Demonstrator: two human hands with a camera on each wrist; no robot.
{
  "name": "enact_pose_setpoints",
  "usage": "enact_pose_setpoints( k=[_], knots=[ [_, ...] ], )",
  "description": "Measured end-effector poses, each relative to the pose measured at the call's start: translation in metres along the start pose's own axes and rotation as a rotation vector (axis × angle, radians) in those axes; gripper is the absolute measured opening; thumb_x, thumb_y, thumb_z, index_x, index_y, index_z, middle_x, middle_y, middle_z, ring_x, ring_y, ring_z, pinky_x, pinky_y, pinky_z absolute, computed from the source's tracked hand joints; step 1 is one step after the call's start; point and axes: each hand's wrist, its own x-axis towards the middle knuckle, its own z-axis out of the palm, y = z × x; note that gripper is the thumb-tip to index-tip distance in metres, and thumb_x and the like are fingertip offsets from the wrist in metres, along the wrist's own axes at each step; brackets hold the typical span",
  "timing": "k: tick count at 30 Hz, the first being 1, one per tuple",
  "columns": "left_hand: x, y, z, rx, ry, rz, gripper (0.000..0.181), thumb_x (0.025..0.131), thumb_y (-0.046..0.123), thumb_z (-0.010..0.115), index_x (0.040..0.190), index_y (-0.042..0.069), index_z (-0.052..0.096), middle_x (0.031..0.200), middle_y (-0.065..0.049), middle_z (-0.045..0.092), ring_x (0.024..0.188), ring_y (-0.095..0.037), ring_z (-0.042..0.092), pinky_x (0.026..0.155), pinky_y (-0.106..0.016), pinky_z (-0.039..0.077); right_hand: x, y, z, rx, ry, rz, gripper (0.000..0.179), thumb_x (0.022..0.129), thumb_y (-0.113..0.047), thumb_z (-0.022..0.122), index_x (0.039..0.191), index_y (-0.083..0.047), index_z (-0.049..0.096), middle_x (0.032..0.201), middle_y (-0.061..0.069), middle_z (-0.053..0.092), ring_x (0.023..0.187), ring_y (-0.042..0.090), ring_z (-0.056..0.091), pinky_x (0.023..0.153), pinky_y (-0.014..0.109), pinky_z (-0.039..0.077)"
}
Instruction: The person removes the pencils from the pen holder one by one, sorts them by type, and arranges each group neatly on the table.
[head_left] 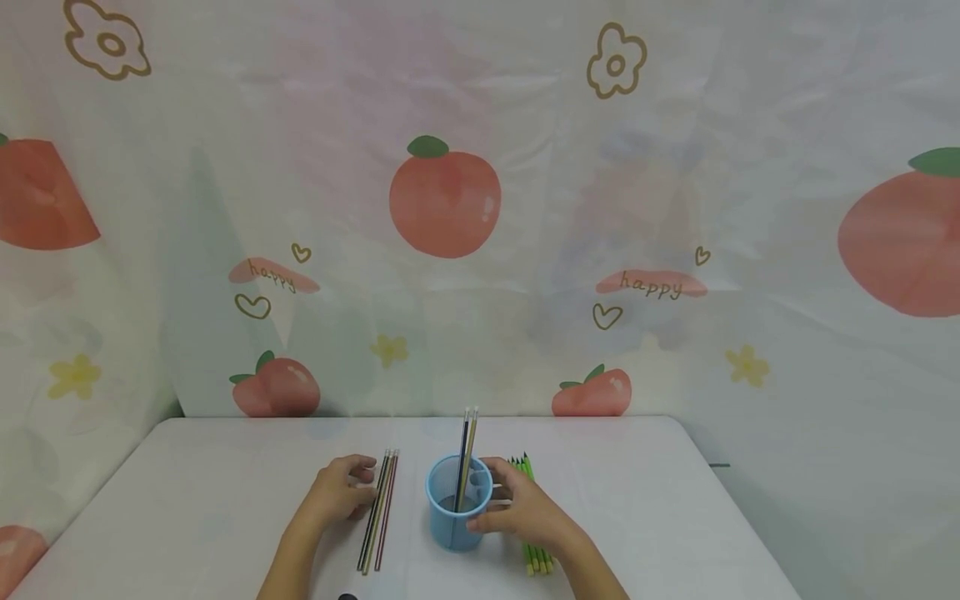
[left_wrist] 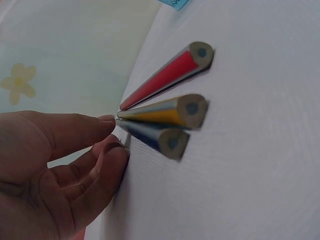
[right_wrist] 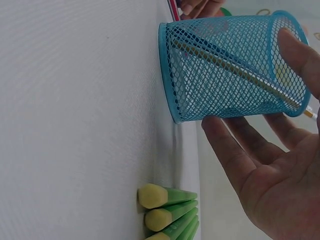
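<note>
A light blue mesh pencil cup [head_left: 454,530] stands upright on the table with two pencils leaning in it, one dark and one gold [head_left: 468,454]. My right hand [head_left: 528,508] holds the cup from its right side, thumb near the rim and fingers round the wall. Left of the cup lie three pencils side by side: red [left_wrist: 172,73], yellow [left_wrist: 162,113] and dark blue [left_wrist: 155,137]. Beside the dark one is my left hand [head_left: 339,493], loosely bent, its thumb and fingertips right at that pencil's edge.
Several green pencils [head_left: 537,557] with yellow ends lie together right of the cup, partly behind my right hand. The white table [head_left: 225,500] ends at a patterned fabric backdrop [head_left: 510,333]. A small dark object [head_left: 347,597] shows at the bottom edge.
</note>
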Motion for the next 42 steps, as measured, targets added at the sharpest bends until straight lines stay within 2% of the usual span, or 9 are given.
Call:
enact_pose_setpoints(
  k=[10, 16, 20, 27, 35, 38, 42],
  knots=[
    [0.0, 0.008, -0.002, 0.038, 0.026, 0.028, 0.048, 0.08, 0.0, 0.073, 0.127, 0.0, 0.062, 0.108, -0.011, 0.068, 0.073, -0.015, 0.064, 0.058, -0.031, 0.056, 0.0, 0.001, 0.0, -0.017, 0.005, 0.006, 0.073, 0.079, -0.013, 0.084, 0.142, -0.011, 0.048, 0.136, 0.01, 0.057, 0.125, 0.038, 0.056, 0.103, 0.053, 0.05],
    [-0.004, 0.024, -0.003, -0.05, 0.043, 0.088, 0.045, 0.085, 0.0, 0.073, 0.129, 0.005, 0.063, 0.117, -0.015, 0.067, 0.083, -0.017, 0.067, 0.061, -0.03, 0.06, 0.001, 0.003, 0.0, -0.02, 0.009, 0.005, 0.072, 0.079, -0.014, 0.085, 0.141, -0.012, 0.049, 0.137, 0.01, 0.057, 0.125, 0.038, 0.056, 0.103, 0.053, 0.05],
    [-0.008, 0.037, -0.005, -0.063, 0.062, 0.149, 0.041, 0.088, 0.004, 0.073, 0.128, 0.01, 0.064, 0.118, -0.012, 0.067, 0.088, -0.017, 0.068, 0.066, -0.028, 0.061, 0.001, 0.003, -0.001, -0.022, 0.009, 0.001, 0.074, 0.078, -0.014, 0.085, 0.142, -0.011, 0.048, 0.137, 0.011, 0.057, 0.126, 0.039, 0.055, 0.103, 0.053, 0.05],
    [-0.018, 0.06, -0.008, -0.043, 0.088, 0.286, 0.038, 0.089, 0.009, 0.075, 0.125, 0.02, 0.066, 0.116, 0.001, 0.069, 0.097, -0.016, 0.068, 0.078, -0.031, 0.06, 0.0, 0.0, 0.0, -0.014, 0.014, -0.001, 0.076, 0.078, -0.012, 0.085, 0.143, -0.009, 0.047, 0.139, 0.013, 0.056, 0.126, 0.04, 0.055, 0.104, 0.055, 0.049],
    [-0.03, 0.082, -0.005, -0.109, 0.03, 0.448, 0.037, 0.091, 0.013, 0.074, 0.126, 0.021, 0.065, 0.118, 0.002, 0.068, 0.096, -0.011, 0.067, 0.083, -0.021, 0.057, 0.002, 0.003, 0.0, -0.035, 0.024, 0.007, 0.073, 0.078, -0.016, 0.085, 0.142, -0.013, 0.049, 0.138, 0.011, 0.057, 0.125, 0.037, 0.056, 0.104, 0.055, 0.049],
    [-0.032, 0.086, -0.001, -0.13, 0.024, 0.506, 0.035, 0.092, 0.017, 0.073, 0.126, 0.021, 0.064, 0.119, 0.0, 0.068, 0.098, -0.012, 0.068, 0.083, -0.021, 0.057, 0.002, 0.003, 0.0, -0.038, 0.022, 0.012, 0.072, 0.079, -0.016, 0.085, 0.142, -0.013, 0.049, 0.138, 0.01, 0.057, 0.125, 0.037, 0.056, 0.104, 0.055, 0.049],
    [-0.032, 0.086, 0.007, -0.142, 0.014, 0.549, 0.033, 0.093, 0.02, 0.072, 0.125, 0.023, 0.064, 0.119, -0.001, 0.067, 0.101, -0.014, 0.068, 0.082, -0.024, 0.058, 0.002, 0.002, 0.001, -0.041, 0.023, 0.016, 0.072, 0.079, -0.016, 0.085, 0.142, -0.014, 0.049, 0.138, 0.01, 0.057, 0.126, 0.037, 0.056, 0.104, 0.056, 0.049]
  ],
)
